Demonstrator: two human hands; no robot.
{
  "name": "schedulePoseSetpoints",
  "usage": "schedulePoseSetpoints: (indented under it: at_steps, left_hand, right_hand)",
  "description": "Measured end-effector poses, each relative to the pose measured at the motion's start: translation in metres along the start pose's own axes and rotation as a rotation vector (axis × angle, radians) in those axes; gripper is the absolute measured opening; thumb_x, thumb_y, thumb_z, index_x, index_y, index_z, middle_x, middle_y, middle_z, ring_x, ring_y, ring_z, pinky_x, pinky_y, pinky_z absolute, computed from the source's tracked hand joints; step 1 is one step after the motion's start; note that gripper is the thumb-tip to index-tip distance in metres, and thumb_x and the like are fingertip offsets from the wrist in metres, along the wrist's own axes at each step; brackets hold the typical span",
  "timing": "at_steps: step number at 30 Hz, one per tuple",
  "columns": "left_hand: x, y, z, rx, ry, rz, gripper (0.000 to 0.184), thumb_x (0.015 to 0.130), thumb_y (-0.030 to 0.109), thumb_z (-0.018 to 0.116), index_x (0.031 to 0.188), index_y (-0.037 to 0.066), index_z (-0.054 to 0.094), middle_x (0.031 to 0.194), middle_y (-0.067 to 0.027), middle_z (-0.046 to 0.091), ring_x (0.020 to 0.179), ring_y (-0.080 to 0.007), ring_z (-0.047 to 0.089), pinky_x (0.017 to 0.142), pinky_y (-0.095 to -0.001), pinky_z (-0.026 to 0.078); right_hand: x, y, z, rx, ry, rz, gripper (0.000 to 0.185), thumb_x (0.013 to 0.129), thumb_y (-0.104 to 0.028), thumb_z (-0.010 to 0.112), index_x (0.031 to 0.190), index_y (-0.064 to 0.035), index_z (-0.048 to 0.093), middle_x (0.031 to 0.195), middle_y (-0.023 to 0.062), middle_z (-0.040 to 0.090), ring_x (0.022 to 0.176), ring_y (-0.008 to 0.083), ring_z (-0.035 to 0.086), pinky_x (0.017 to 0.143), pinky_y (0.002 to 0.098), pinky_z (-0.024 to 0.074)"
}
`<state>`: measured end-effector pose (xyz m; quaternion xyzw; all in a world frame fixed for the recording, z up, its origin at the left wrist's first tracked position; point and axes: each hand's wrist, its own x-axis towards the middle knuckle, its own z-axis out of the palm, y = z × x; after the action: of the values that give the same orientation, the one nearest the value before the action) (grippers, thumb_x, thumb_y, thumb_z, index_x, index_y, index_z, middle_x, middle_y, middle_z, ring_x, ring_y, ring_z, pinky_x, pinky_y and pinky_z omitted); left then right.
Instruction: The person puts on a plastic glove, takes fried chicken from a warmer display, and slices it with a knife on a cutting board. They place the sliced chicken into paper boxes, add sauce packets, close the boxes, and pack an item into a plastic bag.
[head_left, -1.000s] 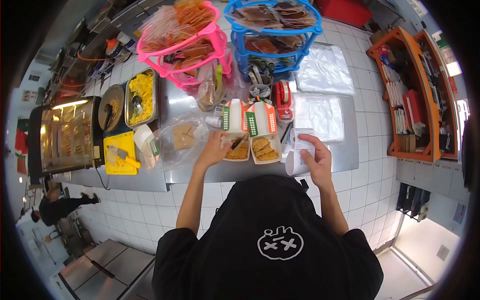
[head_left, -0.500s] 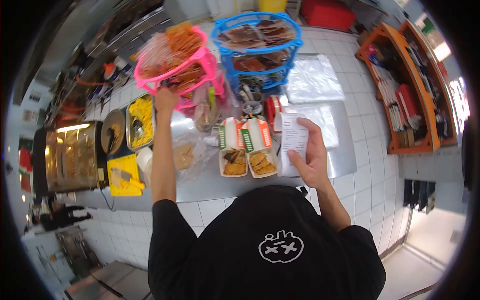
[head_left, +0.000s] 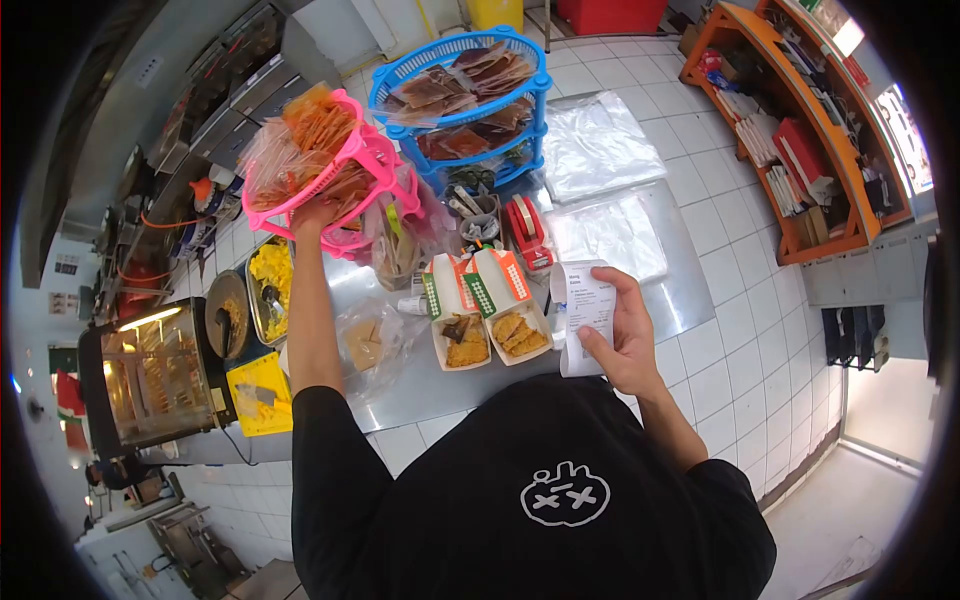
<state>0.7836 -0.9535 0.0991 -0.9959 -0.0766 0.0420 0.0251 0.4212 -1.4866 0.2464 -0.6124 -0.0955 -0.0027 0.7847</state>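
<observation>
Up at the pink tiered basket (head_left: 378, 155), my left hand (head_left: 312, 213) reaches in between the tiers; its fingers are hidden among the sauce packets there. My right hand (head_left: 630, 335) pinches a long printed receipt (head_left: 590, 305) over the table's front edge. Two open cardboard boxes stand side by side between my arms. Fried pieces lie in both, and the left box (head_left: 463, 345) also has a dark packet in it. In the right box (head_left: 519, 335) only fried pieces show.
A blue tiered basket (head_left: 460, 103) holds dark packets behind the boxes. Near it are a red tape dispenser (head_left: 528, 232) and stacked clear bags (head_left: 600, 145). At left are a yellow cutting board (head_left: 262, 395), a tray of yellow food (head_left: 270, 285) and a glass warmer (head_left: 165, 375).
My left hand has moved from the left box up to the pink basket. The receipt has been raised and turned its print to the camera. The view has shifted and turned.
</observation>
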Motion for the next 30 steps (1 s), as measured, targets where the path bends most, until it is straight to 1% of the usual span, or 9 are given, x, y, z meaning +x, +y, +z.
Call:
schedulePoseSetpoints:
  at_steps: [4, 7, 8, 13, 17, 20, 26, 29, 30]
  left_hand:
    - [0.01, -0.015, 0.028, -0.107, 0.041, 0.161, 0.066, 0.084, 0.044, 0.062, 0.144, 0.016, 0.055, 0.149, -0.0148, 0.052, 0.138, -0.0314, 0.049, 0.116, -0.0396, 0.037]
    - [0.002, -0.005, 0.004, -0.243, -0.053, 0.121, 0.066, 0.085, 0.041, 0.064, 0.144, 0.015, 0.055, 0.15, -0.0154, 0.05, 0.138, -0.0308, 0.048, 0.116, -0.0411, 0.037]
    - [0.008, -0.006, 0.005, -0.139, -0.11, 0.225, 0.063, 0.086, 0.039, 0.063, 0.144, 0.014, 0.055, 0.152, -0.0145, 0.048, 0.141, -0.0302, 0.045, 0.119, -0.0406, 0.034]
    - [0.007, 0.002, -0.009, 0.018, -0.264, 0.092, 0.059, 0.096, 0.042, 0.055, 0.148, 0.015, 0.049, 0.156, -0.0118, 0.043, 0.144, -0.0298, 0.039, 0.122, -0.0377, 0.027]
    - [0.043, -0.027, 0.031, -0.453, -0.156, -0.013, 0.057, 0.1, 0.047, 0.047, 0.149, 0.017, 0.047, 0.157, -0.0099, 0.043, 0.145, -0.0276, 0.039, 0.122, -0.0369, 0.028]
    - [0.055, -0.035, 0.043, -0.248, -0.075, 0.022, 0.051, 0.101, 0.047, 0.044, 0.145, 0.021, 0.05, 0.154, -0.0083, 0.047, 0.145, -0.0248, 0.04, 0.12, -0.0357, 0.031]
    - [0.033, -0.025, 0.015, -0.349, -0.18, -0.014, 0.052, 0.101, 0.05, 0.044, 0.144, 0.023, 0.051, 0.154, -0.0072, 0.047, 0.144, -0.0266, 0.04, 0.118, -0.0349, 0.034]
    - [0.041, -0.035, 0.031, -0.573, -0.123, -0.049, 0.056, 0.099, 0.055, 0.048, 0.145, 0.023, 0.052, 0.146, -0.0095, 0.056, 0.13, -0.0271, 0.055, 0.107, -0.0362, 0.045]
    - [0.036, -0.032, 0.031, -0.607, 0.013, -0.073, 0.057, 0.098, 0.055, 0.05, 0.144, 0.022, 0.053, 0.141, -0.0103, 0.06, 0.125, -0.0272, 0.059, 0.103, -0.0365, 0.047]
  right_hand:
    - [0.002, 0.002, 0.002, 0.054, -0.003, 0.009, 0.062, 0.089, 0.008, 0.057, 0.145, -0.0022, 0.032, 0.137, 0.0144, 0.048, 0.128, 0.0196, 0.048, 0.109, 0.0352, 0.0373]
    - [0.004, -0.004, 0.006, 0.068, 0.023, 0.027, 0.063, 0.089, 0.007, 0.058, 0.145, -0.0023, 0.032, 0.135, 0.0134, 0.049, 0.127, 0.0183, 0.049, 0.108, 0.0342, 0.0381]
    - [0.004, -0.005, 0.005, 0.025, 0.041, 0.009, 0.063, 0.088, 0.007, 0.058, 0.145, -0.0021, 0.033, 0.135, 0.0133, 0.049, 0.126, 0.018, 0.05, 0.107, 0.0336, 0.0387]
    - [0.007, -0.003, 0.005, -0.017, 0.066, -0.024, 0.062, 0.087, 0.006, 0.059, 0.144, -0.0013, 0.034, 0.132, 0.0131, 0.05, 0.121, 0.0173, 0.051, 0.103, 0.0312, 0.0412]
    - [0.007, 0.001, 0.005, 0.008, 0.086, -0.021, 0.061, 0.087, 0.007, 0.058, 0.143, -0.0006, 0.035, 0.131, 0.0136, 0.05, 0.12, 0.0176, 0.052, 0.102, 0.0315, 0.0419]
    - [0.008, 0.004, 0.005, 0.011, 0.09, -0.006, 0.061, 0.087, 0.007, 0.058, 0.143, -0.0002, 0.035, 0.131, 0.0135, 0.05, 0.119, 0.0174, 0.052, 0.101, 0.0317, 0.0422]
    - [0.007, 0.006, 0.004, 0.007, 0.073, -0.011, 0.061, 0.087, 0.008, 0.056, 0.143, 0.0, 0.035, 0.13, 0.0133, 0.05, 0.119, 0.0169, 0.051, 0.101, 0.0318, 0.0423]
    - [0.006, 0.006, 0.001, -0.029, 0.099, -0.016, 0.061, 0.087, 0.009, 0.055, 0.144, 0.0003, 0.035, 0.131, 0.0133, 0.05, 0.119, 0.017, 0.051, 0.102, 0.0318, 0.042]
    - [0.007, 0.007, 0.0, -0.049, 0.107, -0.025, 0.061, 0.087, 0.01, 0.055, 0.145, 0.0003, 0.035, 0.131, 0.0133, 0.05, 0.119, 0.017, 0.051, 0.102, 0.0318, 0.0418]
